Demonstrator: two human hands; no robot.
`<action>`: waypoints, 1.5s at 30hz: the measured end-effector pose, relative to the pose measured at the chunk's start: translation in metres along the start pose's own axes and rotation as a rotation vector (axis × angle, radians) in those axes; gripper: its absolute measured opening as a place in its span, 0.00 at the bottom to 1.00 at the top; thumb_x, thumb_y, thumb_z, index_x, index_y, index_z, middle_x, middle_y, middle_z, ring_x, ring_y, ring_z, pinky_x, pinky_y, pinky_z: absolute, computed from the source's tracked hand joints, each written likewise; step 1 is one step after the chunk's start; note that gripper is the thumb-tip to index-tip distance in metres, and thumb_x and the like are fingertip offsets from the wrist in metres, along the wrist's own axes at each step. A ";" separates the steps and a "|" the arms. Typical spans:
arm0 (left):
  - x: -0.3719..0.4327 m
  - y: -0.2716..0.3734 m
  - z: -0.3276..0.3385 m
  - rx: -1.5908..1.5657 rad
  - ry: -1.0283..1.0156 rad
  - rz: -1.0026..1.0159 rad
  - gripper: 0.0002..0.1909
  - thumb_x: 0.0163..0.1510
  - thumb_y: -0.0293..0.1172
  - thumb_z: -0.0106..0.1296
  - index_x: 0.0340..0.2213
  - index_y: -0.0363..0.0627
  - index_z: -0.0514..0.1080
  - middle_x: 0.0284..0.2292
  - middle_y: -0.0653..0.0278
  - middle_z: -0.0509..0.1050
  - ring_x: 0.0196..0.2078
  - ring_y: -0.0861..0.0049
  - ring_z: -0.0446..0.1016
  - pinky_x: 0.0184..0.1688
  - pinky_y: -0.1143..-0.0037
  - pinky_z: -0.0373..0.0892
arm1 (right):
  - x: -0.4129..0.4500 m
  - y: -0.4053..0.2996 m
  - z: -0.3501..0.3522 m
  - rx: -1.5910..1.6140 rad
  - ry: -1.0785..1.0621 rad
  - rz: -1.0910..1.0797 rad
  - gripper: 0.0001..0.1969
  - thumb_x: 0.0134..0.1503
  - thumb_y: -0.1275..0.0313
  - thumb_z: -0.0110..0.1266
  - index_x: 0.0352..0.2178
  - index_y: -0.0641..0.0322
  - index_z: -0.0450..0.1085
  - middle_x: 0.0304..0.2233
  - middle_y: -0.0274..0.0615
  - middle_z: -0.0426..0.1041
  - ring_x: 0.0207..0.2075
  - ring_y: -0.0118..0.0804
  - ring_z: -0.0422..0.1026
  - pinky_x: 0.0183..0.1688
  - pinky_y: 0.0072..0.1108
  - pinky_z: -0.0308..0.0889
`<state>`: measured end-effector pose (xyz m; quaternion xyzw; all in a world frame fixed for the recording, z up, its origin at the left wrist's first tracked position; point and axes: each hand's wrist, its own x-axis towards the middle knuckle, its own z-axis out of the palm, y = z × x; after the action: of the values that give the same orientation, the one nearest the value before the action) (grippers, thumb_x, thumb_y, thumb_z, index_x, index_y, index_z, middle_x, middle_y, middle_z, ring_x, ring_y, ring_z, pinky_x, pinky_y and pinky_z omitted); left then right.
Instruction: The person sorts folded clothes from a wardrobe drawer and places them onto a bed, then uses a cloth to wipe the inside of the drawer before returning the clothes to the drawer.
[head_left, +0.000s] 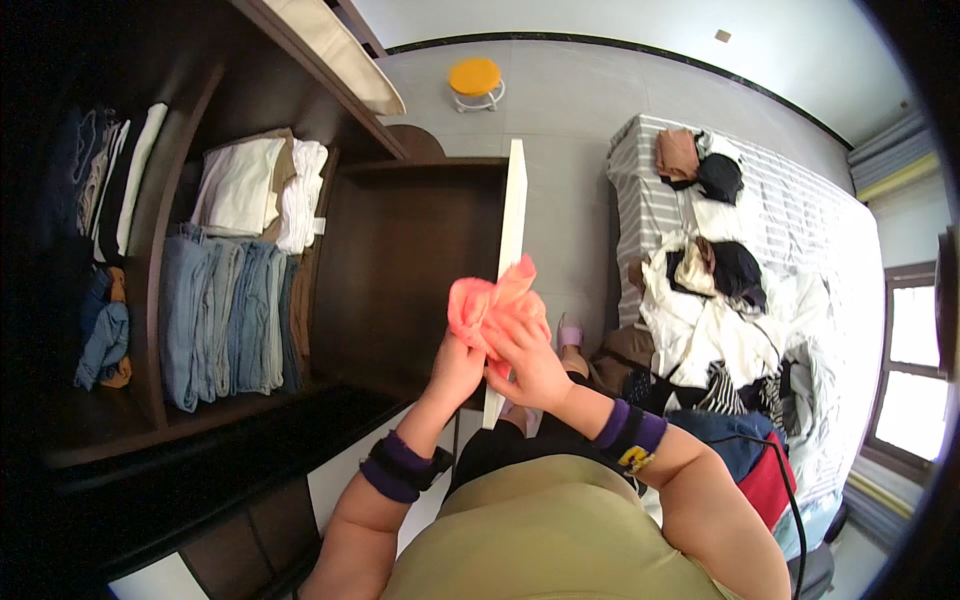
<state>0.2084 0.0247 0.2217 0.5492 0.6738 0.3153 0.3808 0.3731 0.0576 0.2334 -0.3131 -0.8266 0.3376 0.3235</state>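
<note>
Both hands hold a bunched coral-pink cloth (499, 304) above the white front edge of a pulled-out dark wooden drawer (409, 262). My left hand (456, 367) grips the cloth from below at its left side. Against its right side lies my right hand (529, 364), fingers bent over the fabric. Part of the cloth is hidden by the fingers. Left of the drawer, a row of blue jeans (225, 319) stands folded on edge in a cabinet compartment, with folded white clothes (244, 187) beyond them.
A bed with a striped sheet (795, 195) stands at the right, bearing heaps of white and black clothes (712, 330) and a folded brown garment (677, 154). A yellow round stool (475, 77) is on the floor beyond the drawer. A black cable (796, 495) hangs at the lower right.
</note>
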 end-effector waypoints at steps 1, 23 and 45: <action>-0.001 -0.017 0.008 0.209 0.026 -0.019 0.21 0.53 0.29 0.45 0.49 0.40 0.65 0.47 0.46 0.68 0.50 0.53 0.67 0.51 0.66 0.64 | -0.001 0.021 0.006 0.012 0.001 -0.006 0.28 0.43 0.66 0.59 0.48 0.61 0.65 0.50 0.46 0.62 0.52 0.53 0.59 0.52 0.40 0.57; 0.097 0.030 0.020 0.178 0.137 -0.118 0.18 0.57 0.36 0.44 0.47 0.43 0.66 0.44 0.50 0.70 0.44 0.55 0.70 0.44 0.65 0.67 | 0.133 0.159 -0.017 -0.124 0.084 -0.117 0.20 0.46 0.73 0.53 0.43 0.64 0.65 0.45 0.48 0.64 0.48 0.59 0.57 0.51 0.45 0.56; 0.083 0.022 -0.005 -0.013 0.129 -0.259 0.14 0.53 0.31 0.50 0.42 0.41 0.70 0.36 0.56 0.74 0.35 0.66 0.75 0.38 0.72 0.70 | 0.237 0.200 -0.045 -0.207 0.096 -0.115 0.22 0.46 0.73 0.51 0.46 0.55 0.64 0.45 0.48 0.64 0.45 0.55 0.62 0.49 0.36 0.62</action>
<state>0.2060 0.1100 0.2290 0.4338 0.7601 0.3024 0.3777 0.3256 0.3628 0.1829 -0.3124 -0.8573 0.2161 0.3476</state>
